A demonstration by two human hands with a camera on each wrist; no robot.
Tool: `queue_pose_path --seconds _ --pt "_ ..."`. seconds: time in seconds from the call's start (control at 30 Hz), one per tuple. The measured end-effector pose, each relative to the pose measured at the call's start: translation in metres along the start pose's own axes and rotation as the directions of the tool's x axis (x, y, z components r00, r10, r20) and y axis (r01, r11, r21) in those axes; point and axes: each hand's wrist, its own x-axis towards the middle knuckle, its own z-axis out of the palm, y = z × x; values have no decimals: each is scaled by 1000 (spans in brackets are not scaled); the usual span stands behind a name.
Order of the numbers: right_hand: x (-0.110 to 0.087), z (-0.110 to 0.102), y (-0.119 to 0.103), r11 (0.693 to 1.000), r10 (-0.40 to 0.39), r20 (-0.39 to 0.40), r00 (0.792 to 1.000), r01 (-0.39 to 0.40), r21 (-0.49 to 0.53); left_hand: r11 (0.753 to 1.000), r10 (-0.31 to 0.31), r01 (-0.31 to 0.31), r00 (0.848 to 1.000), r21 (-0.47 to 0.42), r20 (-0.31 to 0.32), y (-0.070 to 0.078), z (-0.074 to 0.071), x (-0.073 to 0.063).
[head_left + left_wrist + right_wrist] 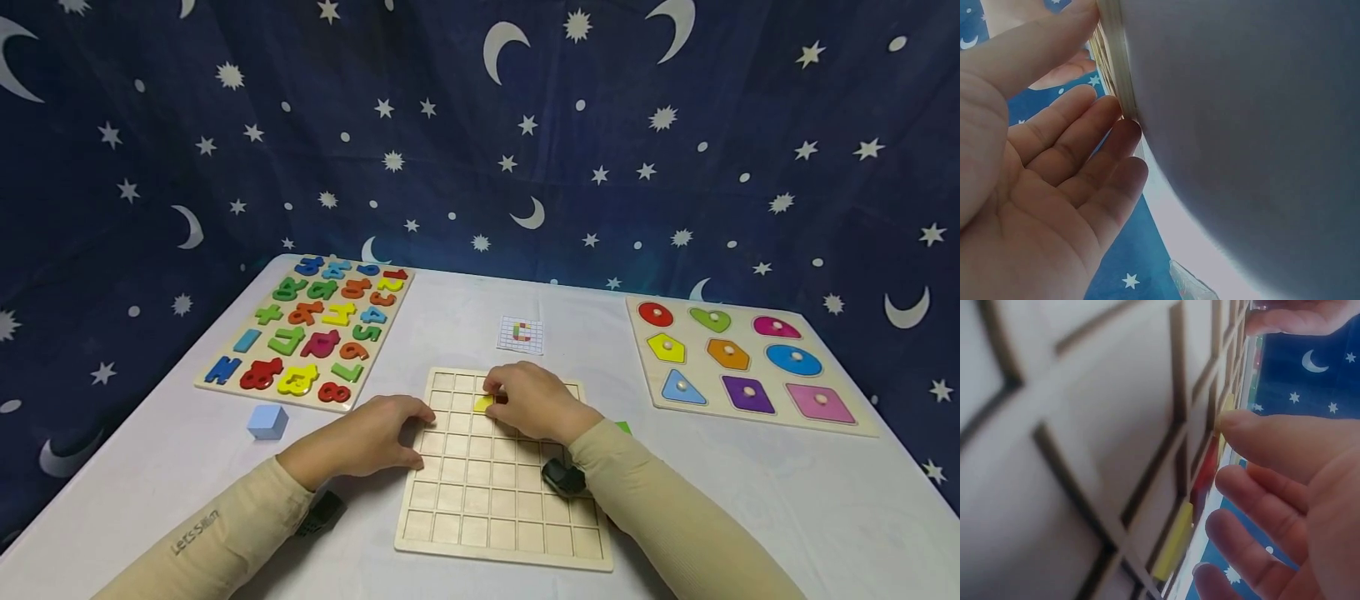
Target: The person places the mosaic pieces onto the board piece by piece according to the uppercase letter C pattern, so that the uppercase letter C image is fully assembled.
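A pale wooden grid board [467, 528] lies flat between both hands. My left hand [371, 437] touches its left edge with thumb and fingertips; the left wrist view shows the relaxed fingers [1110, 162] against the rim. Over the board's far rows is my right hand [536, 402]. Its thumb rests on a yellow tile [482, 404] in a cell, the other fingers spread apart from it. A red tile [1204, 478] and another yellow tile [1175, 544] sit in cells near that thumb. In the head view, the right hand hides them.
Behind the board lies a pattern card [521, 335]. A number puzzle [341, 406] and a light blue cube [267, 422] are at left. A knobbed shape puzzle [757, 422] lies at right. Part of a green piece [623, 427] shows beside the right sleeve.
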Motion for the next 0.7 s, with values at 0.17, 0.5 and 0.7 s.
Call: queue_pose_path --seconds 0.17,0.5,0.7 --pt "-4 -10 1 1000 22 11 1000 -22 12 1000 -10 10 1000 0 2 1 0 1" --pt "-25 -27 11 997 72 -15 997 -72 34 1000 -16 16 1000 -2 -3 3 1 0" --pt "-40 -31 16 994 104 -34 994 -103 36 1000 -18 18 1000 9 -8 2 1 0"
